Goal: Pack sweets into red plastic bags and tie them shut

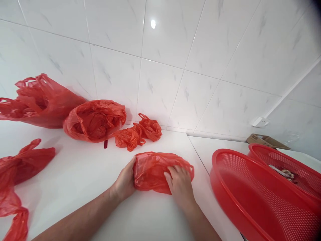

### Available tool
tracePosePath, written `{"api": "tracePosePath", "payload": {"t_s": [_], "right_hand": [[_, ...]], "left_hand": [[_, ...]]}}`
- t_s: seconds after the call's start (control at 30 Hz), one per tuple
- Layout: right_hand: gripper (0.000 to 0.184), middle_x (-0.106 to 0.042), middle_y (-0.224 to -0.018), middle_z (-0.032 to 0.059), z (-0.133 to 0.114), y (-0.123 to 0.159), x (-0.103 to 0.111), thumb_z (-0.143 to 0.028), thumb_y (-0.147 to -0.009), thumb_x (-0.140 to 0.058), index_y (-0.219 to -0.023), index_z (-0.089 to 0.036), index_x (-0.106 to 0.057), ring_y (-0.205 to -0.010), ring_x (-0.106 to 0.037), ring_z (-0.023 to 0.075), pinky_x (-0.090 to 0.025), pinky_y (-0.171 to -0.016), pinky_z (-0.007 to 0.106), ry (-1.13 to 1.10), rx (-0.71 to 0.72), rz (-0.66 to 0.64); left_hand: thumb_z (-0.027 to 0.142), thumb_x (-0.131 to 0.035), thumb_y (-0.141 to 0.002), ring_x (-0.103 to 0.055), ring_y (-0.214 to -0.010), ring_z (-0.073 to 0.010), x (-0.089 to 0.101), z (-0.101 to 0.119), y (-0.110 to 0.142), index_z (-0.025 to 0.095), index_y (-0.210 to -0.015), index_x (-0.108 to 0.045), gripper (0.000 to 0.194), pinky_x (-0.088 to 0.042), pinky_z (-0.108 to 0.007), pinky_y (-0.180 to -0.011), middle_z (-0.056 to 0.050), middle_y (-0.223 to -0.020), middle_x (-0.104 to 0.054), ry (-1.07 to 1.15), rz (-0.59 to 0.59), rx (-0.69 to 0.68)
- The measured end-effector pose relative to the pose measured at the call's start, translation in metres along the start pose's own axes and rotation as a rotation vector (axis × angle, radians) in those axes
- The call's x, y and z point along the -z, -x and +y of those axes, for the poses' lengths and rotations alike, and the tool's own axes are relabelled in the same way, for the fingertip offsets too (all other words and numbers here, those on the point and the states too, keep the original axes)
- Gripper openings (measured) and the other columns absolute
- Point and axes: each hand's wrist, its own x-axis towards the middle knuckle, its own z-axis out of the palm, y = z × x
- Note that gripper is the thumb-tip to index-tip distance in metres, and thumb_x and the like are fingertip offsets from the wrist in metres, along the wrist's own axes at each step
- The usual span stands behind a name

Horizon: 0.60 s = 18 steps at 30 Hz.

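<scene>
A red plastic bag lies in front of me on the white table, its mouth spread wide. My left hand grips the bag's left side, thumb at the rim and fingers behind it. My right hand is at the bag's right side, its bent fingers over the rim and pressed on the plastic. The bag's inside looks crumpled, and I cannot make out anything in it. Just behind it, two crumpled red bags rest near the wall.
Large red bags stand at the back left, stuffed with more red plastic. Another red bag lies at the left edge. Two red plastic baskets stand on the right. A cardboard box and a wall socket are behind them.
</scene>
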Motion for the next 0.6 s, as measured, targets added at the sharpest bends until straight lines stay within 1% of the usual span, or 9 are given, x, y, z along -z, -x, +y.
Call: {"api": "tracePosePath", "payload": {"t_s": [0.07, 0.1, 0.17, 0.23, 0.3, 0.4, 0.47, 0.53, 0.6], "right_hand": [[0.035, -0.057, -0.124, 0.012, 0.009, 0.0, -0.008, -0.036, -0.088, -0.047, -0.117, -0.022, -0.06, -0.111, -0.053, 0.0299, -0.043, -0.09, 0.048, 0.023, -0.036, -0.125], [0.039, -0.052, -0.131, 0.0122, 0.013, 0.0, -0.011, -0.038, -0.087, -0.049, -0.121, -0.022, -0.058, -0.117, -0.05, 0.0315, -0.042, -0.093, 0.049, 0.018, -0.04, -0.168], [0.046, -0.048, -0.136, 0.0127, 0.02, 0.003, -0.015, -0.04, -0.085, -0.051, -0.127, -0.022, -0.054, -0.123, -0.045, 0.0335, -0.039, -0.097, 0.051, 0.005, -0.043, -0.217], [0.046, -0.048, -0.135, 0.0134, 0.022, 0.005, -0.014, -0.038, -0.085, -0.052, -0.127, -0.021, -0.054, -0.122, -0.046, 0.034, -0.04, -0.097, 0.052, -0.008, -0.043, -0.201], [0.041, -0.052, -0.131, 0.0128, 0.018, 0.007, -0.011, -0.032, -0.085, -0.051, -0.124, -0.021, -0.056, -0.118, -0.049, 0.0316, -0.043, -0.095, 0.05, -0.029, -0.021, -0.114], [0.033, -0.056, -0.124, 0.0118, 0.008, 0.007, -0.002, -0.024, -0.087, -0.046, -0.117, -0.021, -0.061, -0.114, -0.052, 0.0267, -0.045, -0.094, 0.045, -0.051, 0.02, 0.034], [0.035, -0.052, -0.13, 0.013, 0.003, 0.007, 0.002, -0.023, -0.088, -0.046, -0.119, -0.019, -0.059, -0.12, -0.048, 0.0274, -0.042, -0.099, 0.046, -0.032, 0.014, 0.075], [0.04, -0.048, -0.135, 0.0147, 0.001, 0.006, 0.003, -0.027, -0.087, -0.05, -0.125, -0.017, -0.056, -0.126, -0.042, 0.0305, -0.037, -0.103, 0.05, -0.014, -0.011, 0.03], [0.044, -0.049, -0.135, 0.0153, 0.001, 0.005, 0.004, -0.032, -0.086, -0.053, -0.127, -0.016, -0.055, -0.128, -0.04, 0.0324, -0.033, -0.105, 0.053, -0.033, -0.041, -0.083]], "left_hand": [[0.048, -0.044, -0.088, -0.064, -0.096, -0.0247, 0.002, 0.005, 0.0, 0.018, -0.113, -0.06, 0.042, -0.051, -0.035, -0.081, -0.009, -0.103, -0.07, 0.009, 0.008, -0.038], [0.047, -0.044, -0.088, -0.065, -0.094, -0.0237, 0.003, 0.008, -0.001, 0.018, -0.112, -0.061, 0.041, -0.052, -0.034, -0.079, -0.008, -0.102, -0.07, 0.006, 0.005, -0.056], [0.045, -0.045, -0.088, -0.065, -0.09, -0.0228, 0.005, 0.012, -0.001, 0.019, -0.109, -0.062, 0.038, -0.052, -0.032, -0.074, -0.007, -0.1, -0.07, -0.018, -0.019, -0.091], [0.043, -0.047, -0.088, -0.065, -0.088, -0.0229, 0.006, 0.013, -0.001, 0.019, -0.108, -0.063, 0.035, -0.052, -0.031, -0.071, -0.007, -0.099, -0.07, -0.058, -0.047, -0.129], [0.04, -0.049, -0.088, -0.065, -0.091, -0.0235, 0.007, 0.013, 0.0, 0.018, -0.108, -0.064, 0.033, -0.052, -0.031, -0.073, -0.008, -0.102, -0.07, -0.097, -0.066, -0.142], [0.036, -0.053, -0.086, -0.064, -0.097, -0.0251, 0.008, 0.01, 0.0, 0.017, -0.111, -0.064, 0.033, -0.051, -0.033, -0.081, -0.009, -0.106, -0.07, -0.131, -0.066, -0.098], [0.034, -0.055, -0.085, -0.064, -0.099, -0.0264, 0.009, 0.008, 0.0, 0.017, -0.111, -0.064, 0.033, -0.051, -0.035, -0.084, -0.01, -0.106, -0.07, -0.136, -0.05, -0.055], [0.031, -0.057, -0.083, -0.065, -0.099, -0.0275, 0.01, 0.007, 0.0, 0.017, -0.111, -0.064, 0.032, -0.052, -0.035, -0.084, -0.009, -0.103, -0.071, -0.137, -0.014, -0.02], [0.028, -0.058, -0.082, -0.065, -0.098, -0.0282, 0.011, 0.005, -0.001, 0.017, -0.109, -0.065, 0.031, -0.053, -0.035, -0.083, -0.008, -0.099, -0.072, -0.136, 0.028, 0.006]]}}
